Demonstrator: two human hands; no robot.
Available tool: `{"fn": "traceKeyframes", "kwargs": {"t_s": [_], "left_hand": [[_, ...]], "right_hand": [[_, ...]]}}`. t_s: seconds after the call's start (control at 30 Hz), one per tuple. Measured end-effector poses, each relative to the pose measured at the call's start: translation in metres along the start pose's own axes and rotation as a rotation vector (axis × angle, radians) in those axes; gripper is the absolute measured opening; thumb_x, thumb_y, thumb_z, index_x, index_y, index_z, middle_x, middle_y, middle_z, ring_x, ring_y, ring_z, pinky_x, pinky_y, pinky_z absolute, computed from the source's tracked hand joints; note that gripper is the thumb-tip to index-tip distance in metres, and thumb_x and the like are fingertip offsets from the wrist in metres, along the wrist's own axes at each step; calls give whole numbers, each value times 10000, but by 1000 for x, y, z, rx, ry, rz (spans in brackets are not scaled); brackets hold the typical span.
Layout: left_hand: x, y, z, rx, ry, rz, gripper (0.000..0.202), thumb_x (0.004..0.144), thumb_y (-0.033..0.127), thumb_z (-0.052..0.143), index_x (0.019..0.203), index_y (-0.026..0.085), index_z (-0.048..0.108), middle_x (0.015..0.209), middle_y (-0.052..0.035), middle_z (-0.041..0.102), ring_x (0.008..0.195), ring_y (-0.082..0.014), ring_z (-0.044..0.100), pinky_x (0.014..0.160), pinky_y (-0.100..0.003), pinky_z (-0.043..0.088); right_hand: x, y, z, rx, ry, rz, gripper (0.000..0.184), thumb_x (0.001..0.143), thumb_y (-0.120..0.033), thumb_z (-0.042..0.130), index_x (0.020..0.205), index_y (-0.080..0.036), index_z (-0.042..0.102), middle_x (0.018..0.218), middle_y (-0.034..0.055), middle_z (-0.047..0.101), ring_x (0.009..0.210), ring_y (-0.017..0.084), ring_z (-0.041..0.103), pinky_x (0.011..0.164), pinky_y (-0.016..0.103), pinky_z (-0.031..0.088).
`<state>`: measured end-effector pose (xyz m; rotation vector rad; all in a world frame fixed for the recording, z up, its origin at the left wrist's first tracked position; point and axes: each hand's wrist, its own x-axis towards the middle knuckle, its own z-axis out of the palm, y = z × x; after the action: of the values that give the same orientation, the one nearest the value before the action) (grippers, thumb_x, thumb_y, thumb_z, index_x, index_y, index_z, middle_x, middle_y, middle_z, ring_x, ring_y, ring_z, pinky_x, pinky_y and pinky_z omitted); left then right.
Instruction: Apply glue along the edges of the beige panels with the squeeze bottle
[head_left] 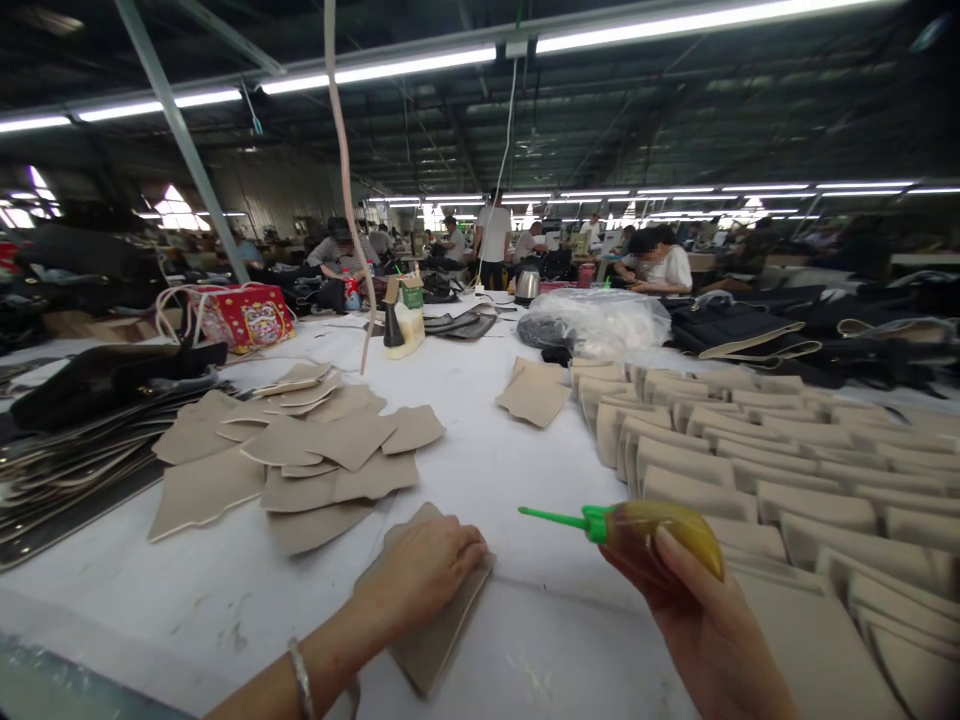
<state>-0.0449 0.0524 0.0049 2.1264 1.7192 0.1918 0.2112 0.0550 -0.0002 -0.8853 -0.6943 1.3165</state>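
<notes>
My left hand (420, 575) lies knuckles-up on a beige cut piece (442, 640) near the front of the white table (487, 440), fingers curled down over its far edge. My right hand (694, 615) is wrapped round a yellow squeeze bottle (664, 525) with a green nozzle that points left, held above the table to the right of the piece.
A loose heap of beige cut pieces (307, 450) lies left of centre. Rows of overlapped beige pieces (787, 470) fill the right side. Dark flat sheets (67, 460) are stacked at the left. A plastic bag (600, 320), a glue bottle (401, 325) and seated people are farther back.
</notes>
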Motion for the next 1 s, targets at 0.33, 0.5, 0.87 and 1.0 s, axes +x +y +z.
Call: {"fn": "traceKeyframes", "kwargs": {"t_s": [0.33, 0.5, 0.87, 1.0], "left_hand": [[34, 4, 16, -120, 113, 224, 284, 891, 237, 431, 992, 292, 691, 1061, 1, 596, 858, -141, 584, 786, -224, 414], [37, -1, 23, -162, 145, 250, 274, 911, 252, 431, 972, 260, 698, 1061, -13, 598, 905, -136, 572, 824, -210, 406], [44, 7, 23, -233, 140, 193, 195, 834, 167, 463, 907, 228, 634, 977, 6, 607, 820, -124, 562, 760, -200, 398], [49, 11, 26, -131, 125, 152, 191, 869, 198, 423, 864, 233, 610, 949, -8, 602, 851, -141, 566, 775, -212, 398]], "right_hand": [[8, 1, -4, 217, 17, 50, 258, 645, -304, 810, 867, -199, 732, 874, 58, 751, 790, 233, 703, 746, 342, 586], [6, -4, -7, 241, 39, 58, 283, 629, -326, 819, 867, -199, 735, 876, 63, 749, 803, 246, 703, 735, 354, 587], [3, -7, -9, 266, 36, 56, 270, 640, -316, 815, 865, -195, 729, 888, 60, 745, 794, 240, 697, 726, 353, 592], [2, -6, -9, 271, 29, 58, 265, 644, -312, 812, 869, -200, 729, 889, 56, 745, 801, 243, 696, 728, 359, 593]]}}
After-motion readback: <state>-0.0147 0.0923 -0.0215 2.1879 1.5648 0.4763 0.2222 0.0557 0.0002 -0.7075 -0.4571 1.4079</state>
